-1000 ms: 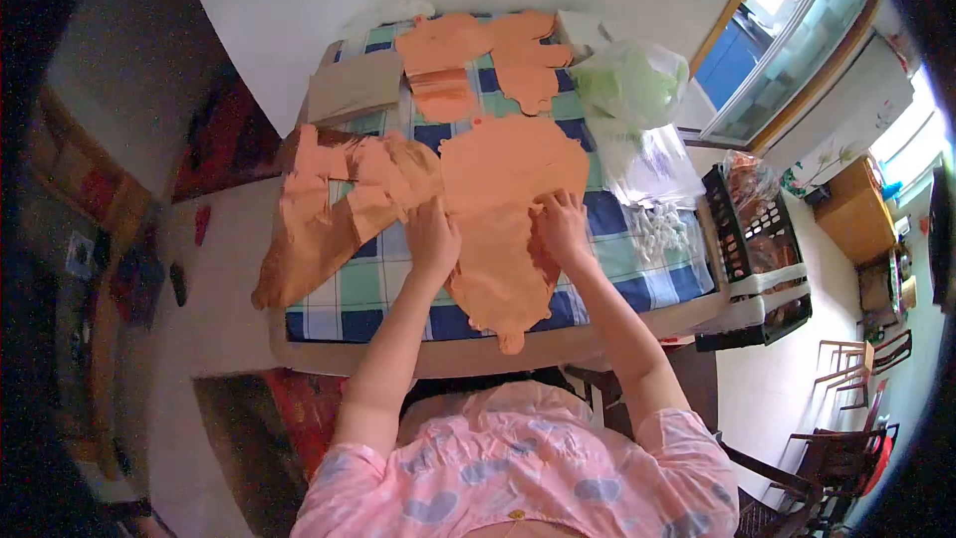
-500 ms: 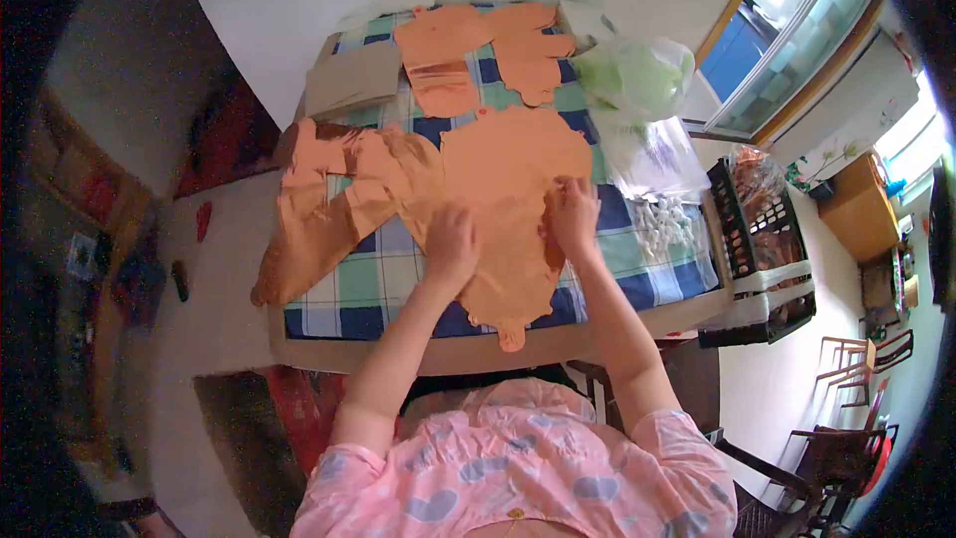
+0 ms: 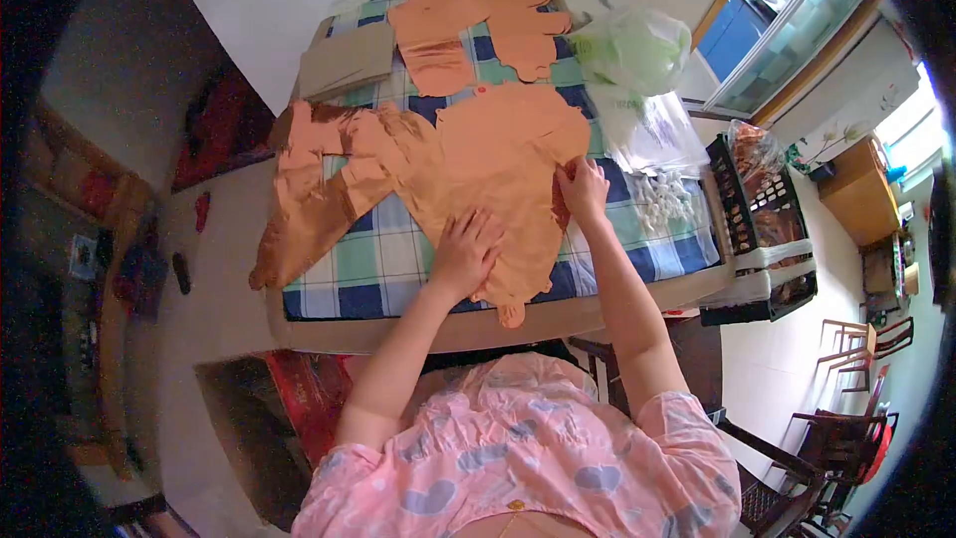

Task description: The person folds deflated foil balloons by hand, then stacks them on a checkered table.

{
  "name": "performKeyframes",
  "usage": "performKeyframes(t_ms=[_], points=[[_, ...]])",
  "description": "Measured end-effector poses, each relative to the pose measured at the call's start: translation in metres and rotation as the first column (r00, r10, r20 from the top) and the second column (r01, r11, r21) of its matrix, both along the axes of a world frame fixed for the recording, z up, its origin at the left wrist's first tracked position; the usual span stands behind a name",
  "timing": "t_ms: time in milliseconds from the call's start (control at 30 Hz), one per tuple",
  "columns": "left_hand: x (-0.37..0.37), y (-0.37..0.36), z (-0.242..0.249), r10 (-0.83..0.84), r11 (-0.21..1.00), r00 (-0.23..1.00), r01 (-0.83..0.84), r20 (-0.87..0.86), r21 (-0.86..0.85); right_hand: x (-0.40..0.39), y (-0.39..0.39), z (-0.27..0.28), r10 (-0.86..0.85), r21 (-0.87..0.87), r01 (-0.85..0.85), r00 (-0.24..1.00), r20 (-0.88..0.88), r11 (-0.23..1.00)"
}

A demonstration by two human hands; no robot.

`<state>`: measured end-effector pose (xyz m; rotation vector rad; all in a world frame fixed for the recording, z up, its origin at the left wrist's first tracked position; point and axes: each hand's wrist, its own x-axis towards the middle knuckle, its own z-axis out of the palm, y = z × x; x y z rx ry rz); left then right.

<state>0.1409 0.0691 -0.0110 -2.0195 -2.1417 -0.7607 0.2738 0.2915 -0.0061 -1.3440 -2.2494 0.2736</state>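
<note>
A large shiny orange foil balloon (image 3: 498, 169) lies flat on the blue, green and white checked tablecloth (image 3: 368, 269). My left hand (image 3: 465, 254) rests palm down on its lower part, fingers spread. At the balloon's right edge my right hand (image 3: 583, 189) pinches the foil between its fingers. More crumpled orange foil (image 3: 319, 194) trails off the table's left side. Two other orange foil pieces (image 3: 478, 35) lie at the far end.
A brown cardboard piece (image 3: 344, 62) sits at the far left. A green plastic bag (image 3: 632, 50), a clear bag (image 3: 652, 134) and small white items (image 3: 669, 201) lie to the right. A black crate (image 3: 762, 239) stands beside the table. Wooden chairs (image 3: 846, 359) are at right.
My left hand slid down the balloon toward the near edge and flattened. My right hand moved up along the right edge. The balloon shifted slightly away from me.
</note>
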Motion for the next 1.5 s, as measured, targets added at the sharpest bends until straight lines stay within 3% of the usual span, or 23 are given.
performKeyframes(t_ms=[167,200,267,333,367,400,467,533,567,667,767,867,967,1167,1267,1367,1400,1467,1500], points=[[0.000,0.001,-0.001,0.005,1.000,0.999,-0.005,0.043,-0.014,0.001,0.000,0.006,0.065,-0.053,-0.068,0.996,-0.057,0.996],[0.000,0.000,-0.001,0.003,1.000,1.000,-0.002,0.029,-0.017,0.000,-0.003,0.018,0.071,-0.307,-0.140,0.971,-0.227,0.941],[0.000,-0.001,0.000,0.000,1.000,1.000,0.000,0.001,-0.025,-0.003,-0.014,0.047,-0.051,-0.682,-0.373,0.856,-0.515,0.629],[0.000,-0.003,0.000,0.005,0.999,1.000,-0.004,0.027,-0.044,-0.001,-0.012,0.023,0.217,-0.215,-0.359,0.844,-0.491,0.908],[0.000,-0.002,0.001,0.006,0.999,0.999,-0.004,0.037,-0.049,0.001,-0.008,0.008,0.337,0.064,-0.344,0.840,-0.424,0.937],[0.001,-0.002,0.001,0.004,0.998,0.999,-0.001,0.041,-0.063,0.004,-0.009,0.000,0.432,0.337,-0.324,0.840,-0.327,0.884],[0.000,-0.001,0.003,0.002,0.996,0.999,0.002,0.044,-0.089,0.013,-0.027,0.005,0.356,-0.065,-0.377,0.910,-0.214,0.924],[0.000,-0.001,0.001,-0.001,0.999,0.998,0.005,0.068,-0.047,0.018,-0.048,-0.003,0.395,0.165,-0.406,0.914,0.095,0.899],[0.001,-0.001,0.000,-0.007,1.000,0.997,0.009,0.079,-0.030,0.019,-0.046,-0.010,0.439,0.049,-0.453,0.881,0.174,0.890],[0.001,-0.001,0.004,0.001,1.000,0.996,0.000,0.087,-0.003,0.011,-0.068,0.010,0.552,0.083,-0.558,0.829,0.088,0.825],[0.002,-0.001,0.005,0.004,1.000,0.997,-0.004,0.077,0.006,0.010,-0.069,0.001,0.605,-0.017,-0.606,0.791,0.089,0.795],[-0.002,0.002,0.003,0.010,1.000,0.987,-0.014,0.159,0.022,0.009,-0.069,-0.002,0.599,-0.002,-0.603,0.791,0.124,0.798],[-0.004,0.013,0.028,0.013,0.996,0.929,-0.047,0.369,0.082,0.009,-0.076,0.010,0.575,0.104,-0.587,0.808,0.127,0.803],[-0.017,0.064,0.000,0.051,0.978,0.997,-0.060,0.049,0.201,0.007,-0.078,0.010,0.557,0.105,-0.571,0.819,0.137,0.814],[-0.014,0.062,0.005,0.029,0.990,0.998,-0.036,0.056,0.133,0.009,-0.072,0.003,0.590,0.064,-0.602,0.794,0.144,0.796],[-0.015,0.060,0.005,0.016,0.996,0.998,-0.021,0.065,0.083,0.007,-0.074,0.014,0.539,-0.074,-0.549,0.833,-0.126,0.832],[-0.015,0.060,0.006,0.022,0.997,0.997,-0.028,0.067,0.078,0.006,-0.069,0.009,0.535,-0.050,-0.551,0.826,-0.179,0.833],[-0.013,0.061,0.007,0.039,0.997,0.996,-0.044,0.075,0.065,0.003,-0.054,-0.003,0.529,-0.005,-0.552,0.800,-0.282,0.834],[-0.012,0.059,0.010,0.034,0.997,0.996,-0.039,0.081,0.067,0.000,-0.053,0.000,0.540,-0.013,-0.557,0.812,-0.222,0.831]])
